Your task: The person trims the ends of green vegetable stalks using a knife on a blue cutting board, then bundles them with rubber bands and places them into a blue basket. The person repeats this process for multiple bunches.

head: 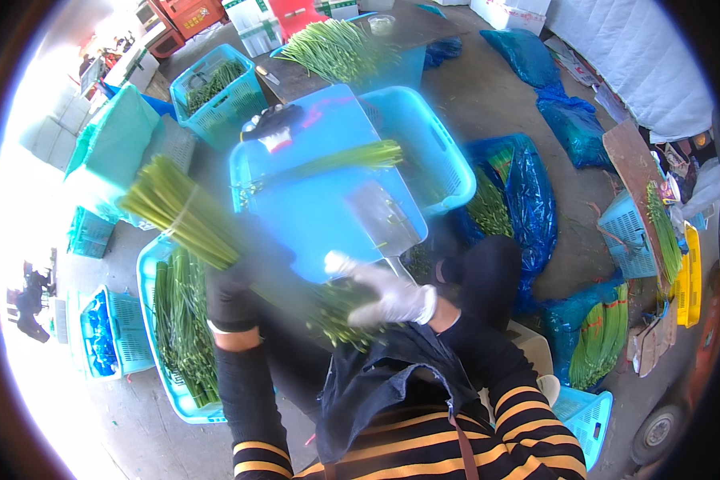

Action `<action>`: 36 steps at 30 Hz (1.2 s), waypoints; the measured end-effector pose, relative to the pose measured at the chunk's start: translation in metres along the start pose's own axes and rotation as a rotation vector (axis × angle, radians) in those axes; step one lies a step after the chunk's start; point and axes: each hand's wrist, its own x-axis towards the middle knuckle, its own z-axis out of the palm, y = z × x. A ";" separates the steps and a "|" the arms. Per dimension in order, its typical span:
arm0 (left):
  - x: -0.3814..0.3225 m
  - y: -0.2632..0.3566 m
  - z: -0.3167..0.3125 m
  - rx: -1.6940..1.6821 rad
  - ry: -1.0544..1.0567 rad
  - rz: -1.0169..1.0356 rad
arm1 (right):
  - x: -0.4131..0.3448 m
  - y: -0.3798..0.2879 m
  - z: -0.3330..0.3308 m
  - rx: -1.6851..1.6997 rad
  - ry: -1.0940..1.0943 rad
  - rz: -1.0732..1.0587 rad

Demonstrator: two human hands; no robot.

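My left hand (240, 288), in a dark glove, grips a banded bundle of green flower stalks (186, 216), its cut ends pointing up and left. The bundle's budded tips reach under my right hand (384, 294), which wears a whitish glove and has its fingers spread, palm over the tips. Both are partly blurred. In front lies a blue cutting board (312, 222) with loose stalks (348, 157) across it. A wide-bladed cleaver (384, 219) rests at the board's right edge. A black-and-white glove (273, 129) lies at its far left corner.
A blue crate (444, 162) stands behind the board. Left of me, another crate (147, 324) holds stalk bundles. An open blue bag (534, 198) with bundles lies to the right. Beyond the board, a low table (408, 27) bears a stalk heap (336, 48) and a small knife (268, 75).
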 end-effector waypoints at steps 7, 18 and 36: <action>0.037 0.046 0.047 1.195 -0.369 0.605 | 0.004 -0.054 -0.060 0.648 0.064 0.104; 0.073 -0.038 0.018 1.710 -0.449 0.754 | 0.009 -0.031 -0.078 0.896 -0.040 0.227; 0.126 -0.153 -0.045 1.860 -0.250 0.382 | -0.055 0.083 -0.069 -0.149 0.663 0.260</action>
